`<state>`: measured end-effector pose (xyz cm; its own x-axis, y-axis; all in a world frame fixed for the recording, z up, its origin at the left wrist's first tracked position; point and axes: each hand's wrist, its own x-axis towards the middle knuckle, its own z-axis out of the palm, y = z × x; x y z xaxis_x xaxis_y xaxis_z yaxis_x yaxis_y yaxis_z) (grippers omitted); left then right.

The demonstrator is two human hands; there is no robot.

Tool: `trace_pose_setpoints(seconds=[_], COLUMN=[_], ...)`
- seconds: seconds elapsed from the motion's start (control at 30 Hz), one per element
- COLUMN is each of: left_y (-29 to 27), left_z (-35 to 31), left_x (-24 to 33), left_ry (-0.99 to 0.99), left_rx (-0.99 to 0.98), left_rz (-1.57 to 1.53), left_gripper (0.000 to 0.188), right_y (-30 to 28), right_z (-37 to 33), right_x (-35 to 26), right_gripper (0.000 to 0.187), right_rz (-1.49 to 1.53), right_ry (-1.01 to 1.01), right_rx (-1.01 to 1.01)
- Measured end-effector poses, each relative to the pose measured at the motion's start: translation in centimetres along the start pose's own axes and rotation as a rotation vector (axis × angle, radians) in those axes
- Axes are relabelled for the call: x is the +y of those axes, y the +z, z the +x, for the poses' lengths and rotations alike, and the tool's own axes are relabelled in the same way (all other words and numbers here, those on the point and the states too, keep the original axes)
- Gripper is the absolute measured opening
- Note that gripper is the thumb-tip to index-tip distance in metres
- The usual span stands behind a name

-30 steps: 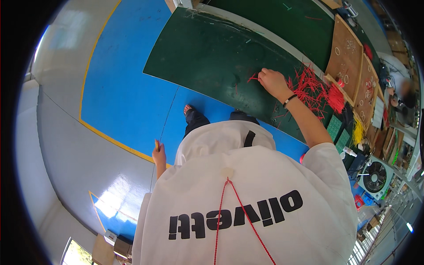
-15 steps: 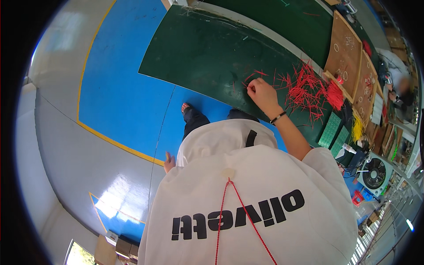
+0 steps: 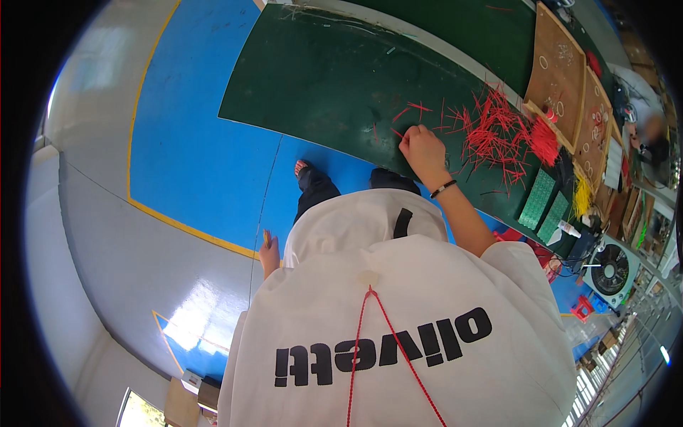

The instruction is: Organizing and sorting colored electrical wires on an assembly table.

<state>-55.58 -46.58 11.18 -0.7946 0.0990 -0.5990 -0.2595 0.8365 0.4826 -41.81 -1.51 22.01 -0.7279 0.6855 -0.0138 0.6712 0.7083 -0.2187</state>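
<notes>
My right hand point(image 3: 425, 152), with a dark bracelet at the wrist, rests low over the near edge of the green tabletop point(image 3: 313, 85). Its fingers are pinched together, and a thin red wire piece point(image 3: 396, 132) sticks out at the fingertips. Just beyond lie a few loose red pieces. A tangled heap of red wire pieces point(image 3: 491, 132) spreads to the right of this hand. Down at my left side, away from the table, my left hand point(image 3: 269, 257) is closed around a small yellow-brown object point(image 3: 267, 236), too small to identify.
A denser red bundle point(image 3: 544, 142) sits beside brown wooden boards point(image 3: 558, 67) at the right. Nearer are green perforated strips point(image 3: 537, 199), a white bottle point(image 3: 568, 228), a yellow bundle point(image 3: 582, 196) and a fan point(image 3: 610, 270). Another person point(image 3: 647, 135) is at the far right. Blue floor point(image 3: 206, 142) lies left.
The view has shifted slightly, moving the table upward in the picture. My left hand is a little higher at my side. My right hand stays nearly in place, the red wire piece still at its fingertips.
</notes>
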Motion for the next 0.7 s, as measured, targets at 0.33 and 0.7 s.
trace_pose_setpoints(seconds=[0.33, 0.7], left_y=[-0.2, 0.7], left_z=[-0.8, -0.4], left_x=[-0.4, 0.0], left_ry=[-0.051, 0.036], left_rx=[-0.032, -0.005], left_rz=[-0.005, -0.027], left_gripper=[0.033, 0.036], right_y=[-1.5, -0.7], right_z=[-0.5, 0.2], right_x=[0.3, -1.0], right_gripper=[0.009, 0.012], right_rz=[0.357, 0.154], right_ry=[0.259, 0.104], right_rx=[-0.083, -0.1])
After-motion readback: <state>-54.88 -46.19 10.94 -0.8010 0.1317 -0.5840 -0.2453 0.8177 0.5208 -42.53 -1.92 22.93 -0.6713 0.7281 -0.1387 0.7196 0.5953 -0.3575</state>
